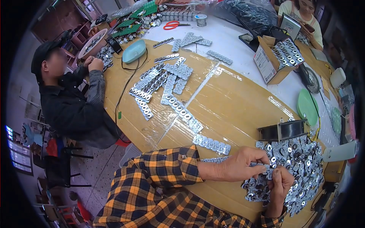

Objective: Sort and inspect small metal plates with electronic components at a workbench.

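Note:
Over the near right part of the table, my two hands almost meet. My left hand (247,164) is closed, thumb and fingers pinching a short strip of small silver metal parts (262,165). Just right of it, my right hand (282,183) is closed with its thumb pressed to the fingers at the strip's end; what it grips is mostly hidden. Under and beside my hands spreads a large heap of loose silver parts (304,174) with dark round centres. Another joined strip (211,144) lies flat beyond my left forearm.
A black spool (283,131) stands behind the heap, near a green plastic dish (307,107). More strips (167,78) lie mid-table by a blue dish (134,51). An open cardboard box (266,60) holds stacked strips. Red-handled scissors (173,25) lie farther back. Other people sit left and far right.

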### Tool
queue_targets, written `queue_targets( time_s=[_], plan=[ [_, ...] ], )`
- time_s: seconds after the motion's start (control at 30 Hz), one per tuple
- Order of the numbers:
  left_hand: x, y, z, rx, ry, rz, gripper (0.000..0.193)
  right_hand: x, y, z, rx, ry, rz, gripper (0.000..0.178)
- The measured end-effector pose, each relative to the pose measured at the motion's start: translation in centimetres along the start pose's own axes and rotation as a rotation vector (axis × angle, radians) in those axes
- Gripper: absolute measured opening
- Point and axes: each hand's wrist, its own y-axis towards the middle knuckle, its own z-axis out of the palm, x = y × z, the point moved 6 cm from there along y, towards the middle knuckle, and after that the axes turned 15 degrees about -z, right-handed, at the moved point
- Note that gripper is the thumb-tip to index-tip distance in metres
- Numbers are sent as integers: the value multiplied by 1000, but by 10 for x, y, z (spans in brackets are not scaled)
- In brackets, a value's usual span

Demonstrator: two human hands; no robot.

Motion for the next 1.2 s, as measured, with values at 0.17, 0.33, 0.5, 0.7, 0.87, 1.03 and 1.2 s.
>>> queue_targets(
  time_s=[0.17,0.33,0.5,0.7,0.87,1.03,1.2],
  plan=[
    [1,2,-1,12,-86,-16,15,-2,5,-2,70,-245,-195,36],
    [0,0,1,49,-179,-116,14,-5,-1,0,66,-129,-76,35],
    [-1,0,9,68,-100,17,11,-14,0,-15,-280,2,117,34],
    [2,2,3,76,-180,-77,14,-7,-5,3,26,68,-52,36],
    [4,4,2,98,-146,-34,14,3,-2,18,155,54,-55,39],
    [-1,3,0,106,-128,-38,14,-4,-7,5,-10,120,83,37],
    [-11,-1,3,75,0,45,11,-4,-3,8,95,58,0,38]
  ],
)
